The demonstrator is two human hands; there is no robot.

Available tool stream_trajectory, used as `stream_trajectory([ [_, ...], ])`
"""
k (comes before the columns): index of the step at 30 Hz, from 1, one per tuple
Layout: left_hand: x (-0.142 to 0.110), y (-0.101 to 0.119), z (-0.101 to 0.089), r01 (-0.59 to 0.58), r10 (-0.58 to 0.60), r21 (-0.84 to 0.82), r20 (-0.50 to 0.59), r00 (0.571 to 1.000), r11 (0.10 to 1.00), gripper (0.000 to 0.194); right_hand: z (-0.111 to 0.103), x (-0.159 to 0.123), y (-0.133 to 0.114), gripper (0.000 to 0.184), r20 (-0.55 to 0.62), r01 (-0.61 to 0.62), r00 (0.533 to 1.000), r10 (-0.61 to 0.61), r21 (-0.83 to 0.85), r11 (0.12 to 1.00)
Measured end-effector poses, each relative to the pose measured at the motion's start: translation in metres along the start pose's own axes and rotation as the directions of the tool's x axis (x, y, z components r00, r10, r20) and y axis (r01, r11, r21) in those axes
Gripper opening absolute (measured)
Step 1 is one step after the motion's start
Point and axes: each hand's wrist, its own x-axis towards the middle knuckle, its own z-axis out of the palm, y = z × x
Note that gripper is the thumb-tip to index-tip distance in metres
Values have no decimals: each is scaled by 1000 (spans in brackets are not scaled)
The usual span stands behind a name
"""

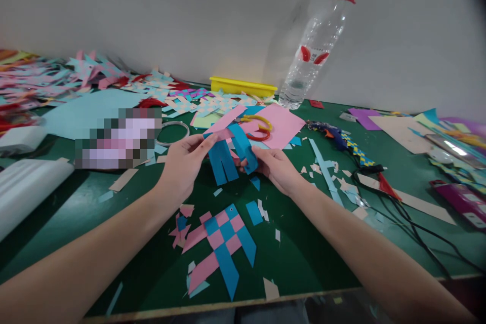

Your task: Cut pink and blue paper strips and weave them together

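Between my two hands, just above the table, hangs a blue paper piece (223, 163) cut into strips, with some pink paper at its top. My left hand (188, 159) pinches its upper left corner between thumb and fingers. On the other side, my right hand (274, 164) grips a blue strip that curls over. Below them on the table lies a woven paper fish (228, 230) in blue and pink checks, with strips for fins and tail. Behind the held paper, scissors (261, 126) with yellow and red handles rest on pink paper (279, 116).
A clear plastic bottle (317, 45) stands at the back near a yellow tray (243, 86). Left are a light blue sheet (91, 109), a metal ring (172, 133) and heaped paper strips (34, 81). Right are black cables (408, 217) and a phone (455, 149). Paper scraps are scattered around.
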Motion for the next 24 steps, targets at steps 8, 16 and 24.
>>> stream_trajectory([
  [8,2,-3,0,-18,18,0,21,1000,1000,35,-2,3,2,34,-41,-5,999,6,15,1000],
  [16,2,-4,0,-25,25,15,54,998,1000,32,-1,0,1,31,-5,12,1000,-13,-117,993],
  [24,-1,1,4,6,-6,11,65,998,1000,33,-3,0,-1,27,42,38,999,-29,-252,967],
])
